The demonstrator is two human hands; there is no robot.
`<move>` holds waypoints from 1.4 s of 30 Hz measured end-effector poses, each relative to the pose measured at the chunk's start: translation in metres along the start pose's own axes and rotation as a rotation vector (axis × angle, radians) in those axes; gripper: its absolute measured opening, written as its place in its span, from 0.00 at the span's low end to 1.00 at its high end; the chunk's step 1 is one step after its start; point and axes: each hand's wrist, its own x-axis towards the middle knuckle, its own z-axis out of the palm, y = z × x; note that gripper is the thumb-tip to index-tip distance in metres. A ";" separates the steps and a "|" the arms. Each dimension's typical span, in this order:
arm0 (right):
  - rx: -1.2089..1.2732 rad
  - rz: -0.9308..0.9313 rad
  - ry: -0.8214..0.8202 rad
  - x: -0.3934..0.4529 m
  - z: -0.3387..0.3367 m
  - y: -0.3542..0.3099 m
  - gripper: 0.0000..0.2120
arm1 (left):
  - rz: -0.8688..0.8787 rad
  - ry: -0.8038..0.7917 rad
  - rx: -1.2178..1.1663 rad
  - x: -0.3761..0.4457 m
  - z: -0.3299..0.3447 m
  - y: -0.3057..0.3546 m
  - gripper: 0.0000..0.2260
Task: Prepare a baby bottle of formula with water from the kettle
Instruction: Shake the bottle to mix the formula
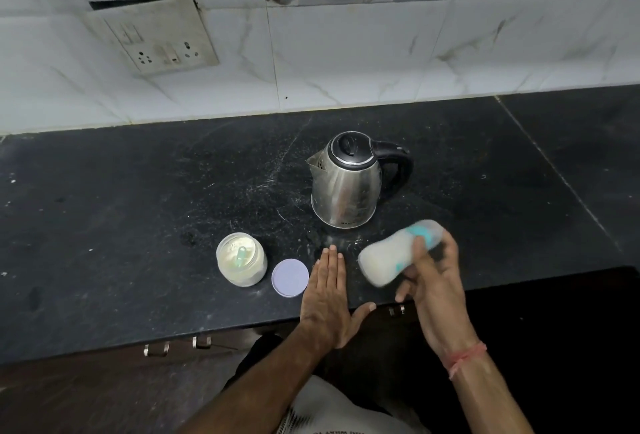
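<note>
My right hand (433,274) grips a baby bottle (384,257) near its teal collar. The bottle is tilted almost on its side above the counter's front edge, its base pointing left and down. It looks milky white inside and is motion-blurred. My left hand (327,291) lies flat and open on the black counter (138,208), fingers pointing away from me, just left of the bottle. A steel kettle (346,184) with a black lid and handle stands upright behind both hands, lid down. An open formula jar (241,259) with a scoop in the powder sits to the left.
A pale round lid (290,277) lies flat between the jar and my left hand. The tiled wall behind holds a switch and socket plate (162,39). Cabinet handles (157,349) show below the counter's front edge.
</note>
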 end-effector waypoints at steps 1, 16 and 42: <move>-0.042 0.002 -0.065 -0.001 0.002 -0.001 0.27 | 0.006 0.002 0.001 0.000 0.000 0.000 0.52; -0.042 -0.023 -0.058 -0.002 -0.001 -0.006 0.26 | -0.009 -0.008 0.039 0.000 0.000 0.001 0.52; -0.027 0.015 -0.053 0.003 -0.015 0.000 0.26 | -0.004 -0.013 0.049 0.002 0.001 0.002 0.51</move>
